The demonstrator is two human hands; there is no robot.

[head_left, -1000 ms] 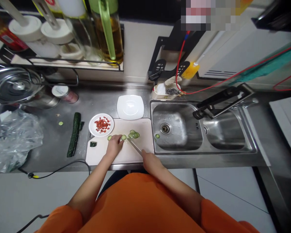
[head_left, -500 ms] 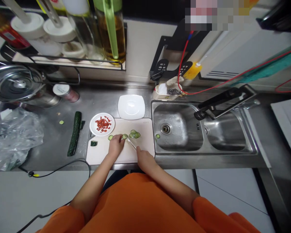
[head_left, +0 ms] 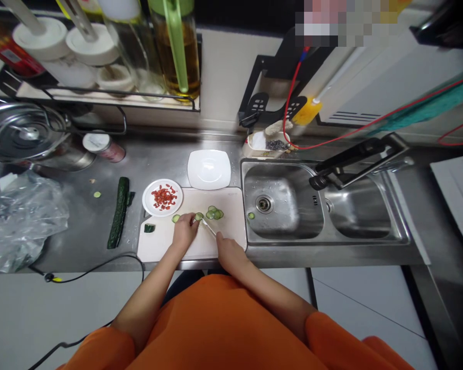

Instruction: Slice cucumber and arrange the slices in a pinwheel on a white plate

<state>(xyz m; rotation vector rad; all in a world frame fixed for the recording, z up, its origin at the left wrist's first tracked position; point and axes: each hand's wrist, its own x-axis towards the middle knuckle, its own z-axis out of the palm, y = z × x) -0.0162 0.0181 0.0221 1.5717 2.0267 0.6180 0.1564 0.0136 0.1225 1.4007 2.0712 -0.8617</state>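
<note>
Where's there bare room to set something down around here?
Bare steel counter shows between the lidded canister and square white dish, behind the round plate. Another patch lies between the plastic bag and long cucumber. It's crowded mid cutting board: left hand, right hand, knife and cucumber slices.

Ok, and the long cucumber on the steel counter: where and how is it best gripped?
Probably around the middle of the cucumber, from above, gripping across its narrow width: it is slender and lies flat, pointing roughly front to back. A short dark-green piece sits right of its far end, so avoid that end.
</note>
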